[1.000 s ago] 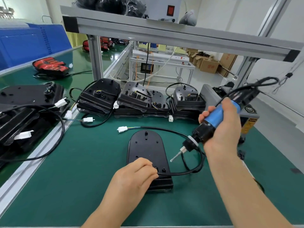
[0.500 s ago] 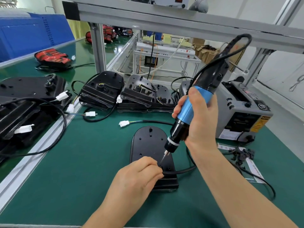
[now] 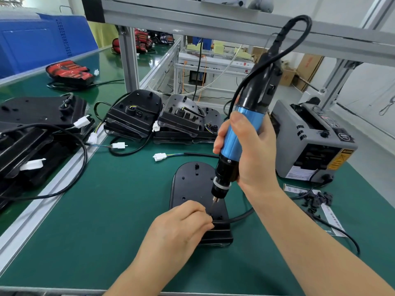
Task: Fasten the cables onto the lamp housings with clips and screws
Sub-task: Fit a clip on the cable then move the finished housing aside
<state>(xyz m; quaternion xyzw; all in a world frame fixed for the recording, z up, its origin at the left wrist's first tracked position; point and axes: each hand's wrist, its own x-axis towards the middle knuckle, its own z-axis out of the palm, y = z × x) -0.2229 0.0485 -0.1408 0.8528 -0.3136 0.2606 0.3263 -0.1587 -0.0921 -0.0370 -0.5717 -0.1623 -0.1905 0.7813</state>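
Green bench mat, flat black lamp housing, left hand pinching cable on it, right hand gripping blue screwdriver

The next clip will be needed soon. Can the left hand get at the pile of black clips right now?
Probably not. The left hand pinches the cable on the lamp housing, and the right hand grips the screwdriver, its forearm lying between the left hand and the clips.

Cable end hidden under left hand fingertips, screwdriver bit tip too thin to tell contact, housing stack cut by left edge
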